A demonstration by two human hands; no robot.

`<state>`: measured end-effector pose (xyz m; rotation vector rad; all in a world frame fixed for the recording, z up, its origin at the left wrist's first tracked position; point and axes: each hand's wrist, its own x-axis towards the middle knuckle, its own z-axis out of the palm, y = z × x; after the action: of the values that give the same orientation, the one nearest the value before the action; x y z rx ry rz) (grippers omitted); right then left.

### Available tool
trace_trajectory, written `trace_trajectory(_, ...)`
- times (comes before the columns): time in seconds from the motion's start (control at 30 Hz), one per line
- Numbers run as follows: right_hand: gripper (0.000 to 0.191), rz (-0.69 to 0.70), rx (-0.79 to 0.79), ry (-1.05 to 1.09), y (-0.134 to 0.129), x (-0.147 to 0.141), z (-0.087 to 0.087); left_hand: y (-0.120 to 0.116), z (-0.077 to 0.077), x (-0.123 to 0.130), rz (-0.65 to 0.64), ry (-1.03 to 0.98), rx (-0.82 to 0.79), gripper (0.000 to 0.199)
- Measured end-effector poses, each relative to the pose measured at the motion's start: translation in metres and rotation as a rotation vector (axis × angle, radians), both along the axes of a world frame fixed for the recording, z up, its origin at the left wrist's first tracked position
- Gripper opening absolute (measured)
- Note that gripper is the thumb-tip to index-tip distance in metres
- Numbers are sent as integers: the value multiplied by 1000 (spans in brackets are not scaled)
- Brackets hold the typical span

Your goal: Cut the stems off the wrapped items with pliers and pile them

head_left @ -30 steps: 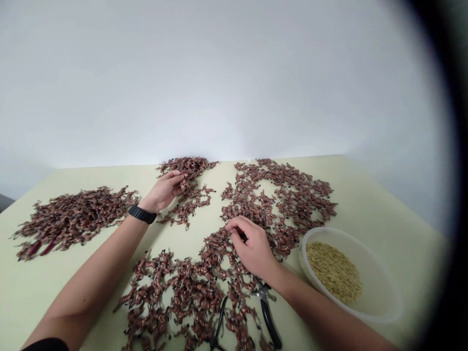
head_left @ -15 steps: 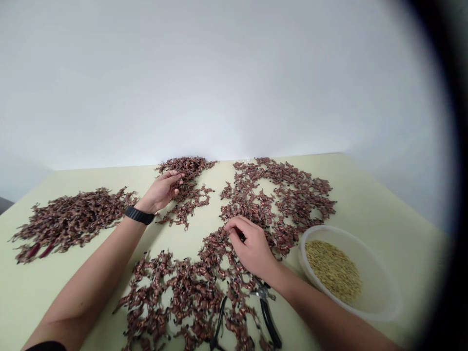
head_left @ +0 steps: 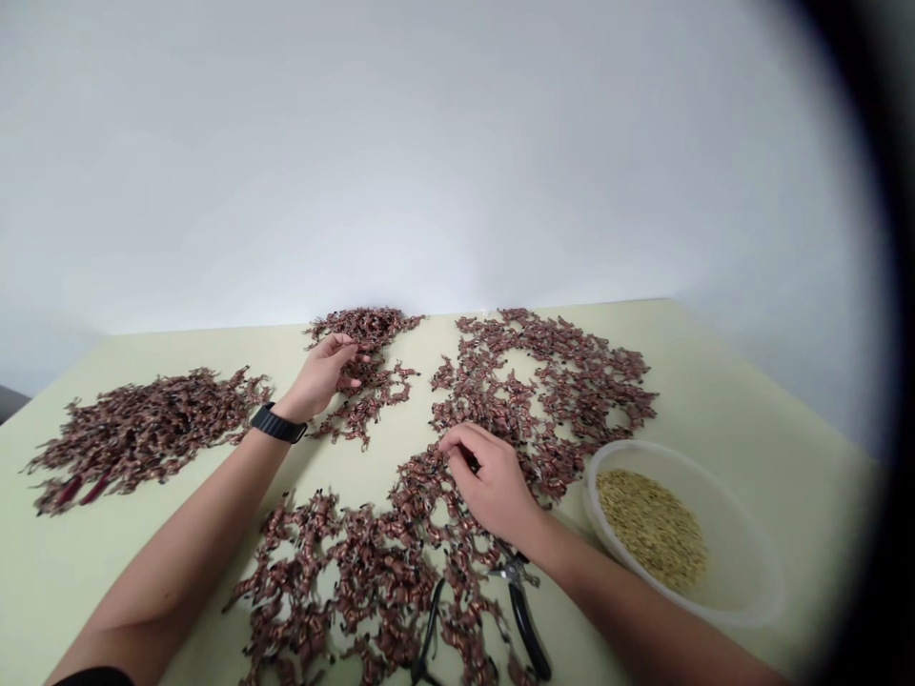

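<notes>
Close, fiddly work, low in the frame

The right hand (head_left: 493,481) is bunched at lower centre, thumb and fingertips pressed together in a pinch among small copper-brown twisted wire pieces with black tips (head_left: 407,534); whatever sits inside the pinch is hidden by the fingers. The left hand (head_left: 321,373), a black strap watch (head_left: 277,423) on its wrist, lies loosely curled on a smaller patch at upper centre; I cannot tell if it holds anything.

The pieces spread in lacy, interlocked patches across the pale green bench (head_left: 758,429), with a denser heap (head_left: 143,438) at the left of the frame. They look light and springy, and likely to snag one another, so a single end caught between fingertips seems a safer hold than a clump.

Black-handled pliers (head_left: 525,619) lie open below the right wrist. At lower right, a translucent white plastic tub (head_left: 647,446) holds a bed of tan grain-like bits (head_left: 650,529).
</notes>
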<state>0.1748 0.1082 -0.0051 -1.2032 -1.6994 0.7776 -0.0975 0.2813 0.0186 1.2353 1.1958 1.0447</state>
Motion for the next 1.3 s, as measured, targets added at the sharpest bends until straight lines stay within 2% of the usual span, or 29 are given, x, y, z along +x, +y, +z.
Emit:
trace_trajectory(0.17, 19, 2, 1, -5, 0, 0, 0, -6, 9, 2, -8, 40, 28, 30)
trace_trajectory(0.27, 20, 5, 7, -7, 0, 1, 0, -9, 12, 3, 36, 264, 132, 26)
trace_trajectory(0.37, 21, 9, 16, 1, 0, 0, 0, -12, 13, 5, 73, 480, 311, 21)
trace_trajectory(0.47, 22, 3, 24, 7, 0, 0, 0, -16, 14, 11, 72, 549, 473, 32)
trace_trajectory(0.57, 22, -4, 28, 4, 1, 0, 0, -22, 19, 23, 45, 599, 540, 45)
trace_trajectory(0.63, 22, -1, 25, -1, 1, -1, 0, -25, 23, 34, -40, 607, 544, 46)
trace_trajectory(0.73, 22, -3, 34, -8, 2, -1, 0, -25, 26, 55, -335, 688, 580, 48)
trace_trajectory(0.8, 22, -10, 45, -13, 2, -1, -1, -21, 21, 69, -553, 755, 621, 54)
trace_trajectory(0.9, 22, -14, 44, -19, 2, -2, -2, -12, 6, 86, -729, 822, 668, 61)
trace_trajectory(0.97, 22, -12, 42, -18, 2, -2, -2, -6, -5, 91, -757, 864, 706, 54)
trace_trajectory(1.07, 22, -7, 44, -17, 2, -2, -1, -2, -15, 92, -728, 887, 727, 39)
trace_trajectory(1.3, 23, -6, 38, -19, 3, -2, -1, -12, -12, 83, -654, 825, 707, 23)
